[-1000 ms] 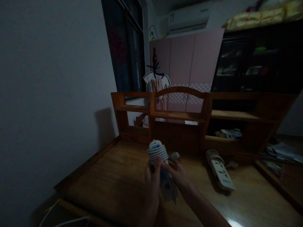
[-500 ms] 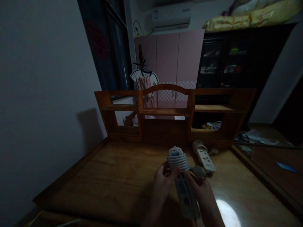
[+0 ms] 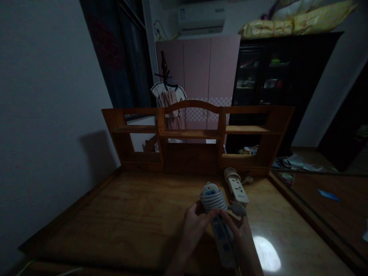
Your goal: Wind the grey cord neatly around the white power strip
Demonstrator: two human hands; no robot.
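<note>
A white power strip (image 3: 220, 238) with blue-marked sockets is held above the wooden desk. Its grey-white cord (image 3: 213, 201) is wound in several turns around the far end. My left hand (image 3: 197, 220) grips the strip from the left, thumb against the coil's near edge. From the right, my right hand (image 3: 236, 227) grips it too, thumb and fingertips meeting the left thumb at the coil. The cord's plug (image 3: 238, 209) sticks out to the right beside the right hand. Just beyond lies a second power strip (image 3: 238, 188), its cord wrapped round its far end.
A wooden shelf unit (image 3: 189, 134) stands along the back of the desk (image 3: 135, 214). Raised edges run along both sides, with a wall (image 3: 51, 115) on the left. A bright light reflection (image 3: 266, 253) lies on the desk at right.
The view has shifted, so the room's furniture sits further left in frame. Both hands keep hold of the power strip at the coil, with only slight finger movement.
</note>
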